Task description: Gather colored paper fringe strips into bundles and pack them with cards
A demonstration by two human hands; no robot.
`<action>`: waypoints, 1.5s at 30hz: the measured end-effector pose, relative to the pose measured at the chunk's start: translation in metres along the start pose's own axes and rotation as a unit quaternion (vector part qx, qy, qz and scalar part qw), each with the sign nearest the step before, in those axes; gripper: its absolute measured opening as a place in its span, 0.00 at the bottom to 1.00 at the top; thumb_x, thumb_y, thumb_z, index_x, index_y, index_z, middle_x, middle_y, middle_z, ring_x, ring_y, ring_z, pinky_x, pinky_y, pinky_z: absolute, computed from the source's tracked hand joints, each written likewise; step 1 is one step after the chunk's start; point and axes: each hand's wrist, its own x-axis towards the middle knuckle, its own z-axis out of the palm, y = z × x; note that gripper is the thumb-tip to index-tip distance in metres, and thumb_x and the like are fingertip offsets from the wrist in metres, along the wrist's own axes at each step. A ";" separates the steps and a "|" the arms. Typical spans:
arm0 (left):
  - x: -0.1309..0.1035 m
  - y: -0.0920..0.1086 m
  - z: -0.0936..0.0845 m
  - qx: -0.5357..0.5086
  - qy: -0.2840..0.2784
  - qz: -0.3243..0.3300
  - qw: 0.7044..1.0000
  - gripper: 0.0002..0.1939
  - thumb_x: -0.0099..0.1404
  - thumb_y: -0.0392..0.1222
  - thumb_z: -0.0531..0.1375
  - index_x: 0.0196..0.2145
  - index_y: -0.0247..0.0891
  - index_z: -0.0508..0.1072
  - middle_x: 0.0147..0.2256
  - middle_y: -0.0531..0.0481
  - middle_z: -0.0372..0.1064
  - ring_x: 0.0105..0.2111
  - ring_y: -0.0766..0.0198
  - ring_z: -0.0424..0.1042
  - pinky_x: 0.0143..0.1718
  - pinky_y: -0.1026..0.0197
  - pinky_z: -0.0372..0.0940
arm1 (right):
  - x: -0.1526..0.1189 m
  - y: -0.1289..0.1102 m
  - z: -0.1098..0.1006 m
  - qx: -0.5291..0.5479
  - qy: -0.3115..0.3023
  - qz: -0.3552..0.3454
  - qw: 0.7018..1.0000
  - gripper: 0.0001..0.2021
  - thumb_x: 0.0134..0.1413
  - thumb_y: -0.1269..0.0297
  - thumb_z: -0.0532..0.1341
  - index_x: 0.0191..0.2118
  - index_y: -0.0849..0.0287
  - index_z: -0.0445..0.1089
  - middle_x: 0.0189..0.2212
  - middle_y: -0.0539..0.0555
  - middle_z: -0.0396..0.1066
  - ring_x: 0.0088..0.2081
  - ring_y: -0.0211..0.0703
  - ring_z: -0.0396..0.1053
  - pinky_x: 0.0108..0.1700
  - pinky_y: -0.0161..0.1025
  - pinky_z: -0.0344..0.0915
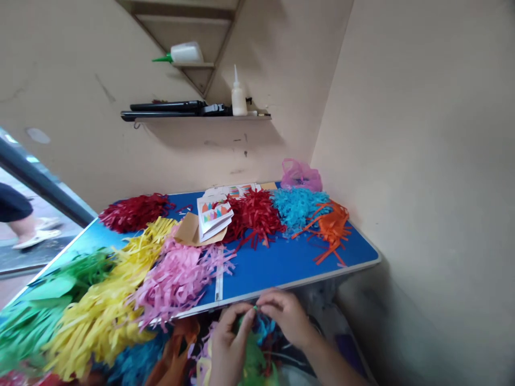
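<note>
My left hand (pixel 231 338) and my right hand (pixel 285 316) meet just in front of the table's near edge, thumbs and fingertips pinched together. Between them shows the small green tip of a paper tassel (pixel 256 308); most of it is hidden by my fingers. Below hang green fringed paper (pixel 254 356) and blue fringed paper (pixel 264 328). Close by on the table, pink fringed paper (pixel 173 279) lies left of my left hand. Yellow fringed paper (pixel 104 305) and green fringed paper (pixel 48 311) spread farther left, drooping over the edge.
The blue table (pixel 265 268) also bears dark red tassels (pixel 257 214), light blue fringe (pixel 300 206), orange strips (pixel 332 228), printed cards (pixel 213 214) and a pink plastic bag (pixel 300 176). Glue bottles (pixel 238 101) rest on wall shelves. At far left, a person's leg (pixel 20 214) shows.
</note>
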 end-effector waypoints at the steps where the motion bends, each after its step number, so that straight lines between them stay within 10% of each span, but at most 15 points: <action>1: 0.000 0.000 0.001 0.009 0.007 0.027 1.000 0.15 0.59 0.56 0.62 0.30 0.41 0.77 0.32 0.48 0.76 0.34 0.57 0.75 0.37 0.60 0.70 | -0.007 0.002 0.008 0.053 0.008 0.011 0.999 0.04 0.53 0.66 0.63 0.33 0.57 0.76 0.34 0.52 0.76 0.38 0.43 0.73 0.41 0.36 0.68; 13: -0.002 -0.002 -0.005 0.155 -0.029 0.241 0.958 0.06 0.67 0.42 0.58 0.35 0.43 0.76 0.32 0.50 0.75 0.33 0.61 0.75 0.35 0.62 0.69 | -0.021 0.003 0.013 0.022 0.081 0.037 0.996 0.03 0.50 0.65 0.65 0.30 0.58 0.73 0.27 0.51 0.75 0.31 0.42 0.72 0.36 0.35 0.66; 18: -0.003 -0.002 -0.010 0.132 -0.105 0.196 0.966 0.09 0.68 0.44 0.57 0.33 0.43 0.76 0.30 0.51 0.75 0.32 0.63 0.75 0.34 0.63 0.69 | -0.020 0.002 0.006 0.051 0.025 0.010 0.998 0.04 0.49 0.64 0.67 0.28 0.58 0.76 0.28 0.52 0.76 0.32 0.44 0.72 0.37 0.36 0.66; 33: -0.008 0.002 -0.007 0.107 0.005 0.152 0.983 0.08 0.63 0.49 0.61 0.33 0.44 0.77 0.31 0.52 0.80 0.31 0.61 0.79 0.31 0.64 0.73 | -0.026 0.002 0.010 0.026 0.051 0.051 0.997 0.04 0.49 0.69 0.63 0.33 0.58 0.73 0.31 0.52 0.75 0.34 0.43 0.71 0.39 0.36 0.66; 45: -0.007 0.002 -0.015 0.127 -0.082 0.188 0.971 0.08 0.67 0.44 0.58 0.33 0.40 0.75 0.32 0.46 0.75 0.35 0.59 0.75 0.35 0.60 0.71 | -0.027 -0.010 0.005 -0.047 0.053 0.018 0.997 0.07 0.54 0.68 0.60 0.28 0.58 0.74 0.26 0.51 0.74 0.31 0.42 0.71 0.36 0.35 0.65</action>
